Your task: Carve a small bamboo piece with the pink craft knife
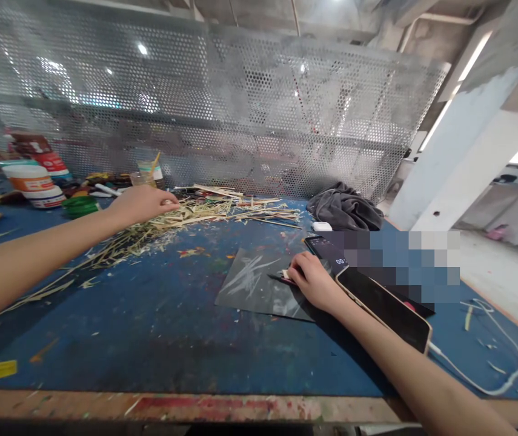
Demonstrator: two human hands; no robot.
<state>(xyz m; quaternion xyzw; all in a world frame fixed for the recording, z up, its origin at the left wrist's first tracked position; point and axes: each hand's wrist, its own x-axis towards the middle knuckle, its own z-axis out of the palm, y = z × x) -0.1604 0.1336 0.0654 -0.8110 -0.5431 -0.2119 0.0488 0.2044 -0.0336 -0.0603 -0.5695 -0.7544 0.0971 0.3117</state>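
Note:
My left hand (pixel 143 203) reaches far over the blue table and its fingers close on thin strips in a pile of bamboo slivers (pixel 204 212). My right hand (pixel 313 280) rests on the right edge of a dark cutting mat (pixel 254 284), its fingers closed round a small knife (pixel 281 277) whose tip lies on the mat. White scratch marks cross the mat.
Two phones (pixel 386 306) lie beside my right wrist, one with a white cable (pixel 504 363). A grey cloth bundle (pixel 345 209) sits at the back right. Paint tubs (pixel 36 184), a green lid and a cup stand at the back left before a perforated metal screen.

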